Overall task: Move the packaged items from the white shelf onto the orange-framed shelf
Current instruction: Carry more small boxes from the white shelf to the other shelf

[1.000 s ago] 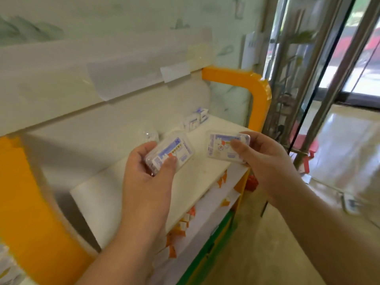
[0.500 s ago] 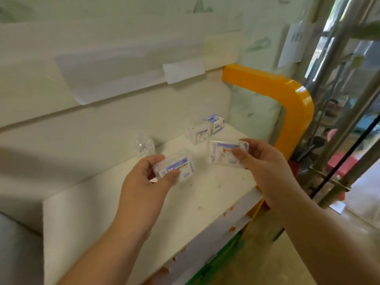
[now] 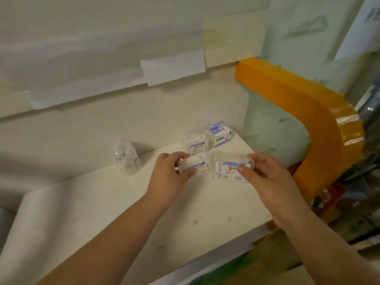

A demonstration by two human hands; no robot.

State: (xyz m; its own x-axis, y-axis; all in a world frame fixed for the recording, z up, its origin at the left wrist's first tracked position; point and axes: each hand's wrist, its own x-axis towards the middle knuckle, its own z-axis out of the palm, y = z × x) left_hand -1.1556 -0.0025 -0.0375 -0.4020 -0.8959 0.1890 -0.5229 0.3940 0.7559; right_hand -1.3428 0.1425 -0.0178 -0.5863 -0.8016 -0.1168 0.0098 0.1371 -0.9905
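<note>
Both my forearms were extended forward, converging toward the middle. My left hand (image 3: 167, 175) sat palm-down, wrist angled right, thumb below and fingers (image 3: 174, 156) curled over the top in a pinch. My right hand (image 3: 265, 173) mirrored it, thumb (image 3: 245, 171) forward, fingers wrapped behind. The two hands sat close together, not touching.

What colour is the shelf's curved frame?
Orange; the curved frame shows clearly in the head view.

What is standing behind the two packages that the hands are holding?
Two more packages stand behind them against the wall, beside the orange frame. The left hand and right hand hide the shelf surface directly under the held packages.
</note>
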